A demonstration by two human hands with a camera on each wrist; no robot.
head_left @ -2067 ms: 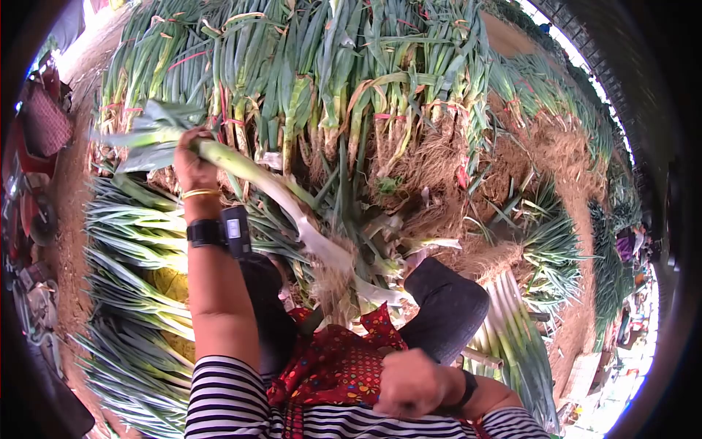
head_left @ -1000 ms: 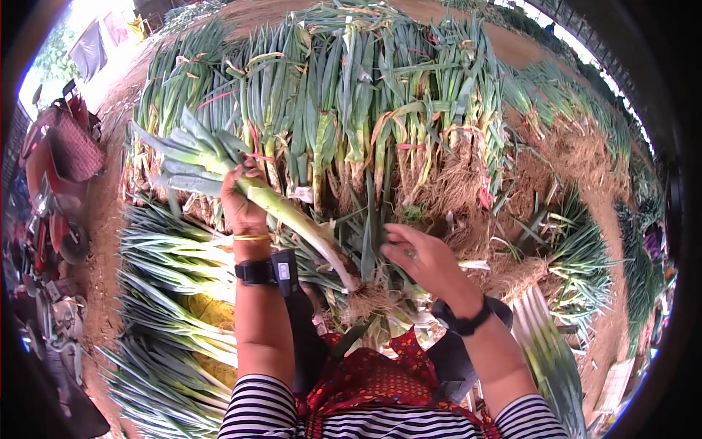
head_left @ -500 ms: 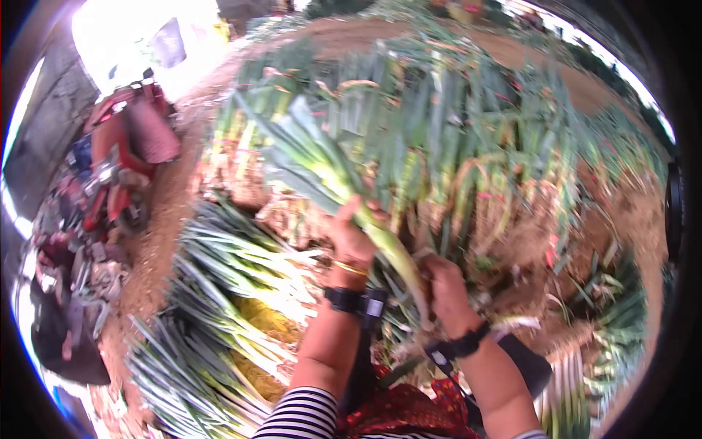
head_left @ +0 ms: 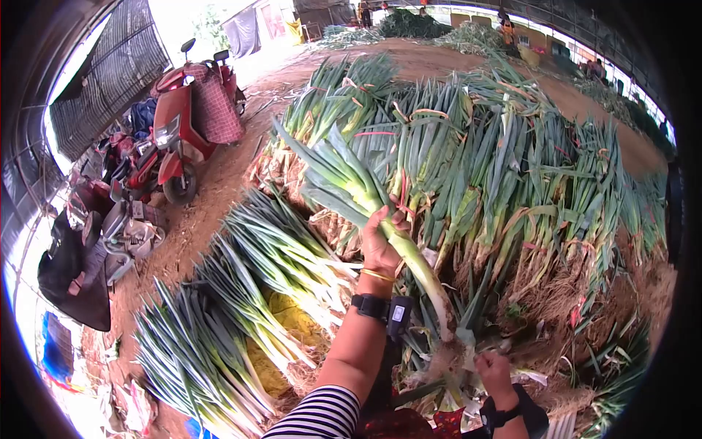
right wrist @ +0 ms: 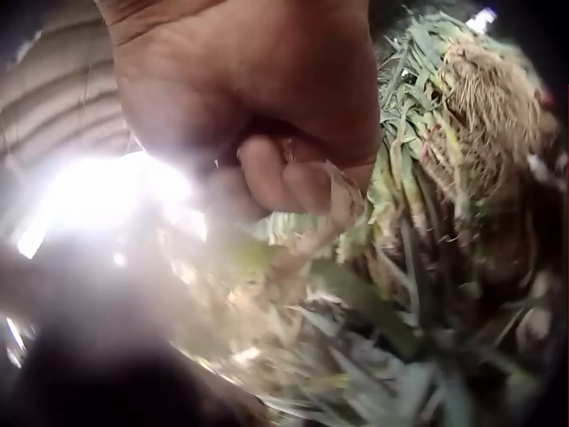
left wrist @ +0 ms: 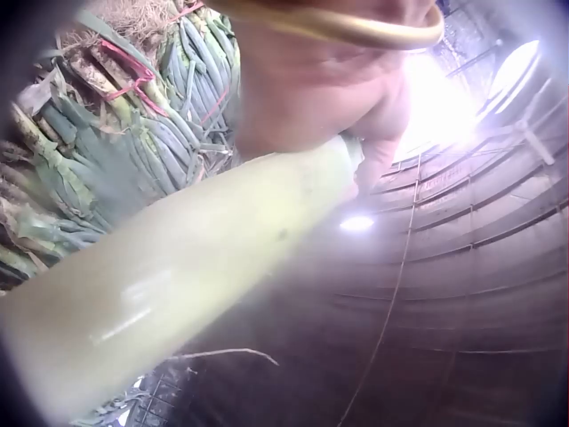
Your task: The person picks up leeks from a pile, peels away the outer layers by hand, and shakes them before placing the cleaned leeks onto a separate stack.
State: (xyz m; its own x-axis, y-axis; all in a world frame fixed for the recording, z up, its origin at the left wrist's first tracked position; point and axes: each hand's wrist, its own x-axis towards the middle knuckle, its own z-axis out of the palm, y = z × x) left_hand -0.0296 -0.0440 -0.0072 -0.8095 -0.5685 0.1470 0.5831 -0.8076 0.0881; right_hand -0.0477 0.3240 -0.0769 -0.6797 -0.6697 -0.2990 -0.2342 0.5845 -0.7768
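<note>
My left hand (head_left: 380,245) grips a thick leek (head_left: 420,271) around the upper part of its stalk. Its green leaves fan out to the upper left, and the white end with hairy roots points down toward my lap. In the left wrist view the pale, smooth stalk (left wrist: 178,258) runs out below the hand. Just right of the root end is my right hand (head_left: 497,377), fingers curled in. A thin, dry-looking strip of peel (right wrist: 342,205) hangs from those fingers in the right wrist view.
Tied bundles of leeks (head_left: 468,146) stand in a long row ahead. Trimmed leeks (head_left: 212,351) lie in piles at the left, on yellow material (head_left: 289,322). Loose leaves and scraps (right wrist: 356,356) lie below my right hand. A red scooter (head_left: 175,117) is parked at upper left.
The view has swung left and up. The left hand keeps its grip on the leek. My right hand rose to the stalk, then moved down to beside the root end, fingers now curled.
</note>
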